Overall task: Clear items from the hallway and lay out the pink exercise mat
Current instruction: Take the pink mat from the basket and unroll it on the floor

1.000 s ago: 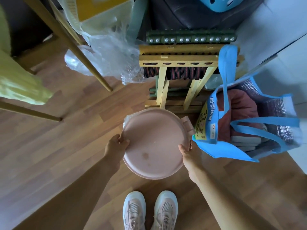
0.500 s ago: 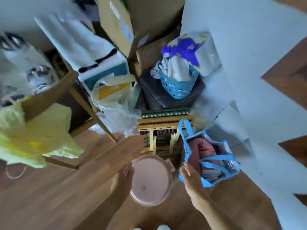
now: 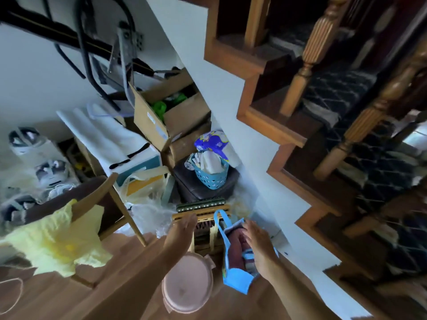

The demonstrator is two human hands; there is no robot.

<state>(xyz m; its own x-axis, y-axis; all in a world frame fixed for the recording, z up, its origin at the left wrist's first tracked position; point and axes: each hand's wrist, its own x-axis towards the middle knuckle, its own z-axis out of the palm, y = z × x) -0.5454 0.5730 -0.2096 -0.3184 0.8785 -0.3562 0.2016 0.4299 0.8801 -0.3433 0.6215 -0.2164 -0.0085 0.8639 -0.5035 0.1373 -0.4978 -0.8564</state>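
Left hand [image 3: 182, 229] is released, fingers extended above the wooden rack [image 3: 205, 214]; right hand [image 3: 257, 241] is also released, fingers relaxed over the mouth of the blue bag [image 3: 235, 277], contact not determinable. The pink round container [image 3: 187, 285] lies on the plank floor [image 3: 46, 296] between both forearms, just beside the bag. The floor's far edge meets the white wall [image 3: 231, 88] under the wooden staircase [image 3: 275, 132].

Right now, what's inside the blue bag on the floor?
The blue bag holds a bundle of dark red cloth near the top. The right hand is over the opening and hides the rest, and the bottom of the bag cannot be seen.
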